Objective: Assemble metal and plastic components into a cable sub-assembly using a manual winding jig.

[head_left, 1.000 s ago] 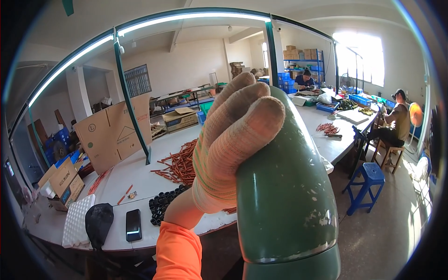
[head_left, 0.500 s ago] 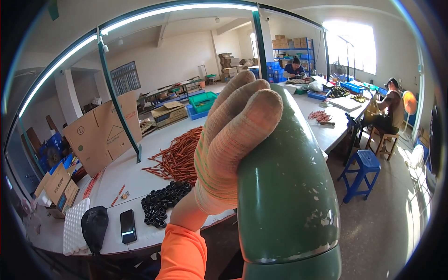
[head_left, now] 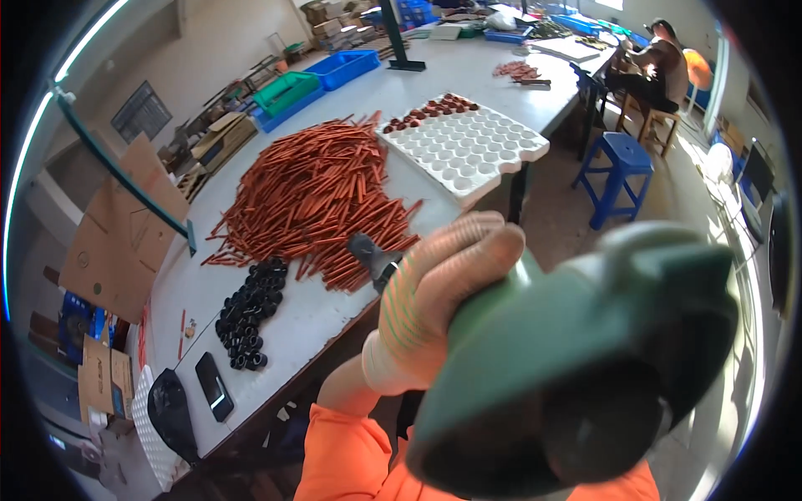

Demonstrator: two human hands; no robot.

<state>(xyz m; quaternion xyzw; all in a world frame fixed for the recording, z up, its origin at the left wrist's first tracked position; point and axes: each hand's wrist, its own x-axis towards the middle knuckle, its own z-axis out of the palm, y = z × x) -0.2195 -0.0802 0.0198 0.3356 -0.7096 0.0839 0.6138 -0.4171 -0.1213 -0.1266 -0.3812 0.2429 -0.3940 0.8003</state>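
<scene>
My left hand (head_left: 439, 288), in a pale striped work glove, is closed on the far left side of a green painted cover (head_left: 510, 367) that fills the lower right. The cover is hollow, its open end facing me, with a dark rounded shape inside; it is blurred and I cannot tell what machine it belongs to. A black knob-like handle (head_left: 368, 255) sticks out beside the glove. My right hand does not show; only a patch of orange sleeve (head_left: 622, 486) appears below the cover. Beyond lies a heap of thin reddish-brown sticks (head_left: 313, 192).
Short black tubes (head_left: 251, 313), a phone (head_left: 214, 386) and a black bag (head_left: 170, 409) lie on the white table. A white foam tray (head_left: 493, 163) holds reddish pieces in its far rows. A blue stool (head_left: 622, 171) stands at right; a seated person (head_left: 656, 71) works farther back.
The view has tilted downward. The green cover has turned so its hollow end shows, and the left hand with it sits lower. The foam tray and the black handle have come into sight.
</scene>
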